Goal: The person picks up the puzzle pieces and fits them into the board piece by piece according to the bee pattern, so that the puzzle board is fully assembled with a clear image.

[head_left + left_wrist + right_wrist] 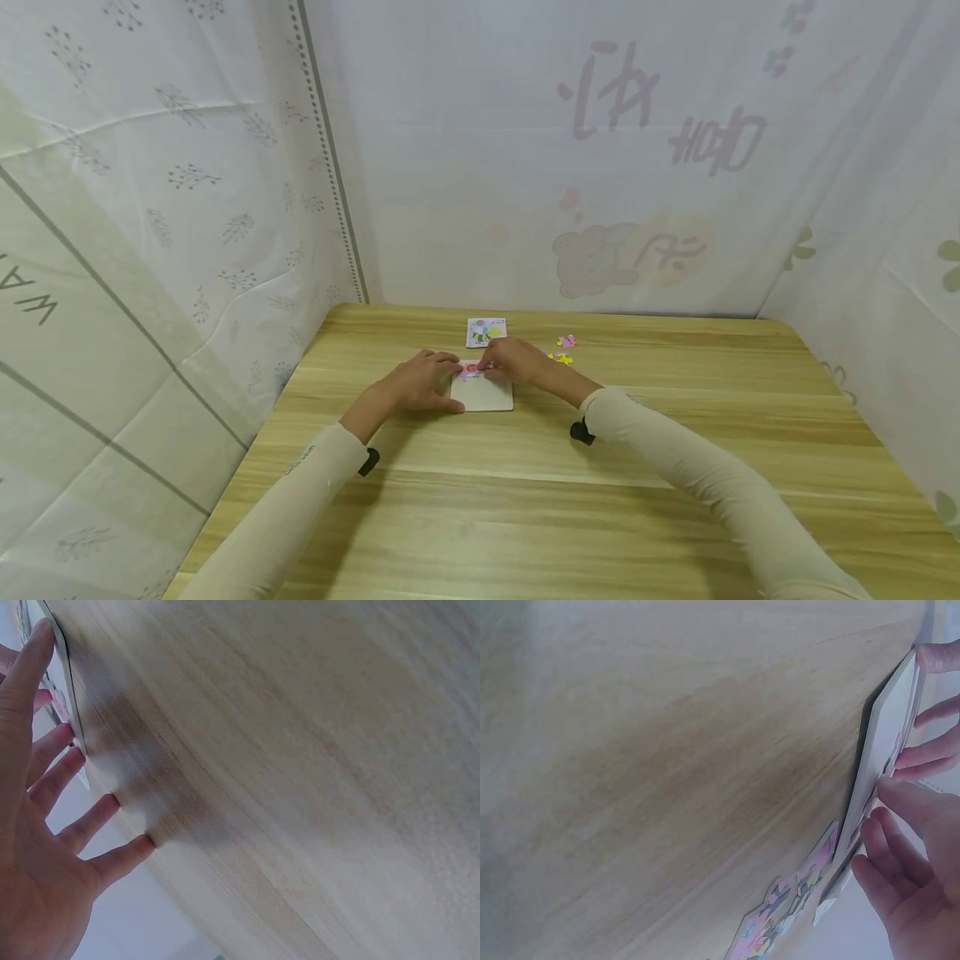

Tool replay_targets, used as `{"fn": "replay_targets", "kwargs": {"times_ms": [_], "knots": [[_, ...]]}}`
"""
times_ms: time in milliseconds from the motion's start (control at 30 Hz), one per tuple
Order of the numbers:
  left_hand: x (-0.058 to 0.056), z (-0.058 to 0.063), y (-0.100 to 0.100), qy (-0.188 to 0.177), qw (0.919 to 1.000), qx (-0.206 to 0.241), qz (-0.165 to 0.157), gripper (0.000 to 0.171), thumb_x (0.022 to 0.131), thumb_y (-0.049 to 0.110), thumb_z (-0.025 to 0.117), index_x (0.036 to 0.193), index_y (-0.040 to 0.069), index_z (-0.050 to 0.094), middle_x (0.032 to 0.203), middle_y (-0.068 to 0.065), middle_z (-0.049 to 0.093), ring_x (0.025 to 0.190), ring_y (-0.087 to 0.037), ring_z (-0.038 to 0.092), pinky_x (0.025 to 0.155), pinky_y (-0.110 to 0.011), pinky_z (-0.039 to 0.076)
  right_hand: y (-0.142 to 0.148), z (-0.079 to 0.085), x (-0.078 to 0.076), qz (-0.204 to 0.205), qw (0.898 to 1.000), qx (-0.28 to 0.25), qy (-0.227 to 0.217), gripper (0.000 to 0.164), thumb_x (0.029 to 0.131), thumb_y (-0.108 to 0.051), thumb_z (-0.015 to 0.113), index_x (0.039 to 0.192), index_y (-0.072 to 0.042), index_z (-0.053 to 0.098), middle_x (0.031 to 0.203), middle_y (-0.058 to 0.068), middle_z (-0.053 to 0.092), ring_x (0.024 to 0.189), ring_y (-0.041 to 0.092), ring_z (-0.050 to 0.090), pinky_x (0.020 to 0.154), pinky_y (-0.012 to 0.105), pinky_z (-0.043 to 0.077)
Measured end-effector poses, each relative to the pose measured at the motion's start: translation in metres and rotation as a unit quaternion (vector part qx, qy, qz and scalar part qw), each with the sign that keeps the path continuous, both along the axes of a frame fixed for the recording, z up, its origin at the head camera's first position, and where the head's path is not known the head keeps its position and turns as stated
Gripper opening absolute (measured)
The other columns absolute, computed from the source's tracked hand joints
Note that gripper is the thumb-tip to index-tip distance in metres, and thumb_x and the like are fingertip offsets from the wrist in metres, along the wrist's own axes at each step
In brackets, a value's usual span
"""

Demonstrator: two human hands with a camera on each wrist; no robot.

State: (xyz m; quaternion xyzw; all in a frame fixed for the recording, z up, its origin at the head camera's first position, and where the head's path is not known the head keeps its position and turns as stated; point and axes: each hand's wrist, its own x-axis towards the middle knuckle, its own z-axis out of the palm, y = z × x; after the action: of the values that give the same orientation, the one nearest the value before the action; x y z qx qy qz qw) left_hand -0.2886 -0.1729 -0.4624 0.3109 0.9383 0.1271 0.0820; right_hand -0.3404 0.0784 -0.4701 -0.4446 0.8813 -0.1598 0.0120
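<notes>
A white puzzle board (pixel 487 398) lies on the wooden table, with pink puzzle pieces (pixel 469 372) along its upper part. My left hand (pixel 423 382) rests at the board's left side, thumb by the lower corner and index finger reaching the pieces. In the left wrist view its fingers (pixel 97 821) are spread and fairly straight. From the right, my right hand (pixel 517 360) comes over the board's top edge. Its thumb (pixel 900 796) and curled index finger pinch a puzzle piece against the board, mostly hidden by the fingertips.
Just behind the board lies a small picture card (pixel 480 332) with a printed drawing. Loose pink (pixel 567 341) and yellow puzzle pieces (pixel 561 358) lie to the right, beyond the right hand. Patterned white curtains (pixel 465 167) stand behind and beside the table.
</notes>
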Motion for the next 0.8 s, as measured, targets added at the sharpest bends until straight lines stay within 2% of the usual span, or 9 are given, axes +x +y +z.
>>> {"fn": "replay_targets", "kwargs": {"times_ms": [533, 800], "knots": [[-0.0027, -0.0021, 0.0008, 0.003, 1.0, -0.009, 0.001, 0.084, 0.086, 0.066, 0.074, 0.148, 0.012, 0.058, 0.157, -0.008, 0.049, 0.143, -0.038, 0.043, 0.112, -0.057, 0.043, -0.0021, -0.0004, 0.0014, -0.003, 0.999, 0.024, 0.021, 0.015, 0.097, -0.011, 0.075, 0.11, -0.007, 0.08, 0.107, 0.007, 0.074, 0.094, 0.017, 0.071, 0.08, 0.025, 0.058], [-0.001, -0.0007, 0.0014, 0.0, 1.0, -0.005, 0.004, 0.083, 0.086, 0.065, 0.075, 0.148, 0.012, 0.058, 0.157, -0.009, 0.049, 0.143, -0.038, 0.043, 0.11, -0.058, 0.044, 0.0018, -0.002, 0.0012, -0.002, 1.0, 0.005, 0.013, 0.015, 0.096, -0.01, 0.075, 0.11, -0.006, 0.08, 0.106, 0.007, 0.075, 0.094, 0.017, 0.07, 0.083, 0.027, 0.058]]}}
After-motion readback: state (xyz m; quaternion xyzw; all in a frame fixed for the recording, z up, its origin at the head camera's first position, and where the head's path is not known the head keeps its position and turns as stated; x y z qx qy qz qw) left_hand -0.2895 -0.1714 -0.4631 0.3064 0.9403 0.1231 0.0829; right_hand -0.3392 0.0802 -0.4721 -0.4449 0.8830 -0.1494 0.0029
